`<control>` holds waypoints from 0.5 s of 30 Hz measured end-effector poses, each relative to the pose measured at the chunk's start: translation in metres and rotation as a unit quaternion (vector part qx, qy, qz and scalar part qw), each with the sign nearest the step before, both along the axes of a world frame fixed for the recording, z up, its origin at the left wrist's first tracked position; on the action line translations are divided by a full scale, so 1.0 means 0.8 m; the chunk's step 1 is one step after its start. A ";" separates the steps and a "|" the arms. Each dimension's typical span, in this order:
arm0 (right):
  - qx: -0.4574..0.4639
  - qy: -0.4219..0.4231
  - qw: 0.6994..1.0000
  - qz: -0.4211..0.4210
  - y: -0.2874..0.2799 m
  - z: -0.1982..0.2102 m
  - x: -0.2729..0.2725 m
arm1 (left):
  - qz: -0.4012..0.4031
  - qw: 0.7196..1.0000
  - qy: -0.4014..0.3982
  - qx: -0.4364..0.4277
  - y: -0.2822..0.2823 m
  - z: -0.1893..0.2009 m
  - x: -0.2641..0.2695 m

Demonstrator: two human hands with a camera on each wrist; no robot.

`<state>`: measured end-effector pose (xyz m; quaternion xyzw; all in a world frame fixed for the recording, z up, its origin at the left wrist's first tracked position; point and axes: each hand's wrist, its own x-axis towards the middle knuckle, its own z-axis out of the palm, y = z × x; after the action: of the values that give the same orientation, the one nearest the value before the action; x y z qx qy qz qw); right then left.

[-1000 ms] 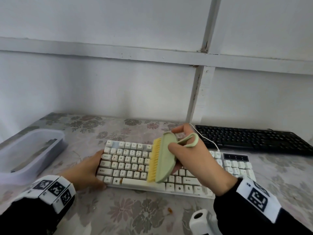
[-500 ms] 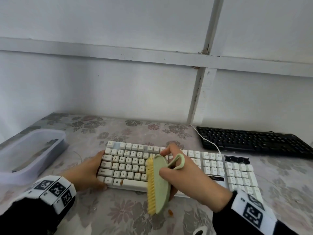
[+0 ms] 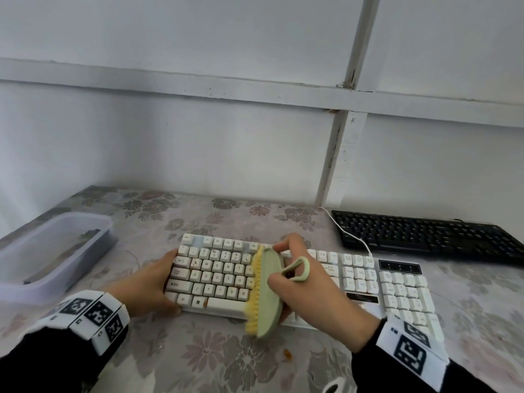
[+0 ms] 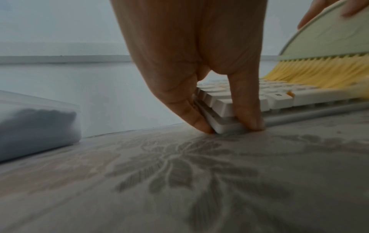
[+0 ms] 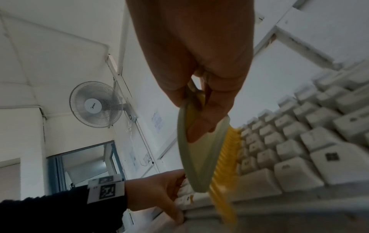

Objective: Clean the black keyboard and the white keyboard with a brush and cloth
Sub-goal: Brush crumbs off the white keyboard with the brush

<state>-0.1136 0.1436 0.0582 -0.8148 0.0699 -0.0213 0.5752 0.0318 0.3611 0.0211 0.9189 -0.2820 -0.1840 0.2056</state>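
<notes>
The white keyboard lies in the middle of the flowered table. My left hand grips its left end, thumb and finger pinching the near corner. My right hand holds a pale green brush with yellow bristles across the keys; the bristles touch the key rows and reach past the front edge. The black keyboard lies at the back right, untouched. No cloth shows.
A translucent plastic tub stands at the left edge of the table. An orange crumb lies on the table in front of the white keyboard. A white cable runs between the keyboards. The wall stands close behind.
The right hand swept the brush from the back rows toward me past the front edge, then back up onto the keys. The left hand stayed on the keyboard's left end.
</notes>
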 end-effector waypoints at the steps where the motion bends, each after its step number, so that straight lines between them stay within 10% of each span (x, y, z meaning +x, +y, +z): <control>1: 0.007 0.013 1.000 0.012 -0.001 0.001 -0.003 | 0.001 1.000 -0.002 0.002 0.000 0.001 -0.001; 15: 0.015 -0.067 0.997 -0.037 0.008 0.006 0.031 | 0.001 1.000 -0.006 0.005 -0.001 0.002 -0.002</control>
<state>-0.0886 0.1502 0.0628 -0.7995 0.0613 -0.0961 0.5898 0.0304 0.3605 0.0228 0.9212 -0.2815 -0.1800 0.1992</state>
